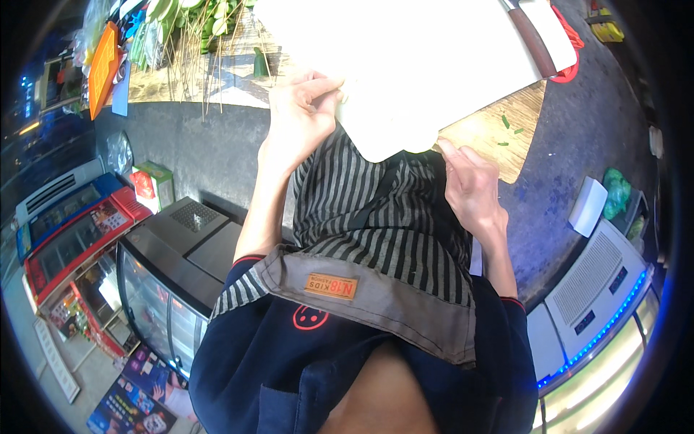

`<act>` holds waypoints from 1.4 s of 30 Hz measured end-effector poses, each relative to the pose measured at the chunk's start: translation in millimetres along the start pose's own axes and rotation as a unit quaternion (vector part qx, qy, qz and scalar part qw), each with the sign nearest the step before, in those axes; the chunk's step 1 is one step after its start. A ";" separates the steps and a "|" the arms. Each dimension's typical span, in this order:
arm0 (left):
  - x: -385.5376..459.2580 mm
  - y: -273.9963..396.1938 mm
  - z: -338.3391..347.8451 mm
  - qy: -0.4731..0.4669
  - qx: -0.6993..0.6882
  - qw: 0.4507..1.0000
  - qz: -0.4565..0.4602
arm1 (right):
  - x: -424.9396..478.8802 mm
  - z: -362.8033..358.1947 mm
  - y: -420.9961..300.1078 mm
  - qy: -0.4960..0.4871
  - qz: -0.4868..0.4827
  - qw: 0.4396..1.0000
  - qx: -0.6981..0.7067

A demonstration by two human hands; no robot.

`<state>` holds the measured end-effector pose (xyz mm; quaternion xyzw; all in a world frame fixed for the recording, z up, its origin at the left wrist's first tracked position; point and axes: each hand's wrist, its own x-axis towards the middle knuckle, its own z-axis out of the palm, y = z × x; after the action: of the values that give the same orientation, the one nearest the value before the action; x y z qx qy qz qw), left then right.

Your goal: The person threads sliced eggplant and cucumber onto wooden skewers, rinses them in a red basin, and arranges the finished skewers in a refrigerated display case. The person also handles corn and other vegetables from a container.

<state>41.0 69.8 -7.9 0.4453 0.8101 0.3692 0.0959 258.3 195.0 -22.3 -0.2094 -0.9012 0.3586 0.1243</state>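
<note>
My left hand (303, 114) is at the left edge of a glaring white surface (434, 59), probably a cutting board, with thumb and fingertips pinched together. At its near right edge my right hand (470, 176) has its fingertips together beside a pale, rounded, green-edged piece (422, 146). Glare hides whatever either hand may grip. Left of the board, thin wooden skewers (191, 76) with green slices (217, 21) lie over the wooden table (146, 87), near a green vegetable end piece (260, 63). A knife's brown handle (532, 44) lies at the board's right side.
Small green scraps (505, 121) lie on the table's right part. An orange plastic basket (103, 70) stands at its left end. Behind me are a glass-fronted refrigerator (162, 304) at left and a white appliance (588, 287) with blue lights at right. A green bag (616, 192) sits beyond it.
</note>
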 end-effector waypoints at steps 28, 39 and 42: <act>-24.3 47.8 -29.4 0.100 -0.578 0.808 -0.048 | -9.5 3.1 -13.9 -0.033 0.102 0.873 0.476; -23.2 57.7 -39.9 0.103 -0.598 0.795 0.009 | -4.5 -0.3 -32.2 -0.098 0.115 0.868 0.473; -23.1 57.5 -40.5 0.100 -0.598 0.795 0.025 | -3.1 -1.0 -33.3 -0.085 0.107 0.885 0.446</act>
<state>72.3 49.7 56.1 0.2796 0.4213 0.8248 0.2529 251.7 172.3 1.4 -0.1956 -0.6253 0.7502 0.0888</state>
